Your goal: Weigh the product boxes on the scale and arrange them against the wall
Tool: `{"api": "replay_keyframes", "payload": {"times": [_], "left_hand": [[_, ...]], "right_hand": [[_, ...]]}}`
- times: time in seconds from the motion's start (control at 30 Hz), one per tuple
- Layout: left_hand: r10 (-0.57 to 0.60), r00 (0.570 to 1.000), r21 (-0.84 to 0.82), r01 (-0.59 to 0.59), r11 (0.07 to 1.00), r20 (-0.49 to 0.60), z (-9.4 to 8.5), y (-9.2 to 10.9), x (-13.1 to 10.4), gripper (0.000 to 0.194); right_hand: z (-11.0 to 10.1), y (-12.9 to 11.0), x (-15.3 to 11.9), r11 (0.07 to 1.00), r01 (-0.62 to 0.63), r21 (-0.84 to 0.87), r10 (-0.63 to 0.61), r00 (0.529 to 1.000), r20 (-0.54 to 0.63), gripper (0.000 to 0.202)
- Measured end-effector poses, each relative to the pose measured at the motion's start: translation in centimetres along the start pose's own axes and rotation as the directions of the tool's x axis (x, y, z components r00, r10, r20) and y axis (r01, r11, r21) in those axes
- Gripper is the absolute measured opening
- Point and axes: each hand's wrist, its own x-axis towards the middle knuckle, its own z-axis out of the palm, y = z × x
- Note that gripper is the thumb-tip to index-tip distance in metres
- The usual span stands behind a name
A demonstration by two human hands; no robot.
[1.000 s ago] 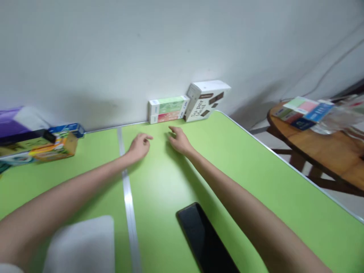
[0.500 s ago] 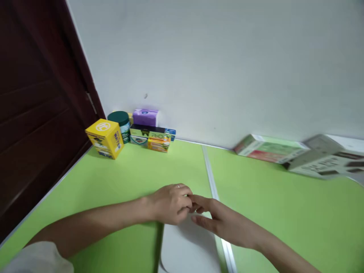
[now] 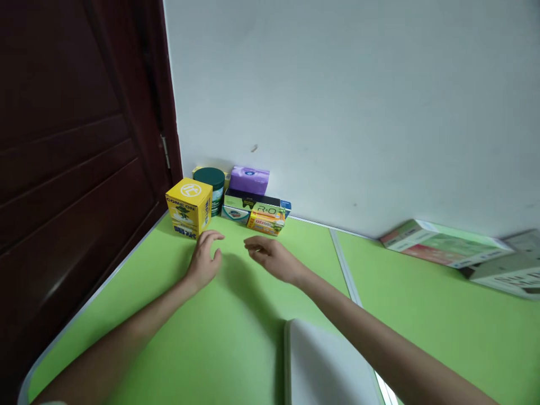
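My left hand (image 3: 205, 260) hovers just in front of the yellow box (image 3: 188, 208), thumb and fingers apart with nothing between them. Across a small gap, my right hand (image 3: 272, 257) reaches over the green tabletop in front of the stacked small boxes; its fingers are loosely bent, apart from the thumb, and no object shows in it. On top of that stack lies a black and green R&O box (image 3: 253, 203), above an orange carton (image 3: 265, 221) and a white and teal carton (image 3: 234, 215). Behind stand a dark green-lidded jar (image 3: 210, 178) and a purple soft pack (image 3: 250, 180).
A white flat rounded object (image 3: 329, 365) lies on the green tabletop (image 3: 202, 343) near me, partly under my right forearm. At the right by the wall are a green and red box (image 3: 451, 244) and a grey-white box (image 3: 512, 273). A dark door (image 3: 84, 169) borders the left.
Both hands have left the far edge of the white flat object, where they were close together, and moved forward and left, apart from each other. The view has turned left.
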Motion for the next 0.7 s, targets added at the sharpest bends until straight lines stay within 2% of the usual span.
{"api": "replay_keyframes", "payload": {"times": [0.1,0.2,0.3,0.37,0.47,0.6,0.7], "left_hand": [[-0.006,0.996,-0.054,0.011,0.999,0.090,2.1,0.4,1.5,0.039],[-0.200,0.976,-0.112,0.209,0.972,0.080,4.3,1.4,4.1,0.060],[-0.402,0.915,-0.146,0.399,0.905,0.011,6.0,1.8,7.0,0.072],[-0.447,0.893,-0.155,0.437,0.886,-0.040,6.7,1.6,8.6,0.072],[-0.455,0.887,-0.155,0.439,0.885,-0.080,7.2,0.8,10.3,0.068],[-0.460,0.882,-0.141,0.445,0.884,-0.104,7.3,0.1,11.6,0.068],[-0.468,0.877,-0.121,0.456,0.882,-0.109,7.2,0.6,11.7,0.070]], "right_hand": [[-1.4,0.6,2.2,0.999,-0.045,0.007,0.046,0.991,-0.124,0.027],[-2.7,1.7,3.5,0.995,-0.084,0.056,0.098,0.941,-0.324,0.038],[-3.7,3.4,4.4,0.982,-0.115,0.152,0.175,0.860,-0.479,0.053],[-4.2,4.4,5.1,0.973,-0.135,0.188,0.214,0.834,-0.508,0.058],[-5.0,5.4,6.0,0.961,-0.137,0.238,0.245,0.821,-0.515,0.059],[-5.4,5.2,6.8,0.948,-0.089,0.307,0.233,0.849,-0.475,0.049],[-5.3,4.6,6.7,0.936,-0.044,0.349,0.205,0.875,-0.440,0.043]]}}
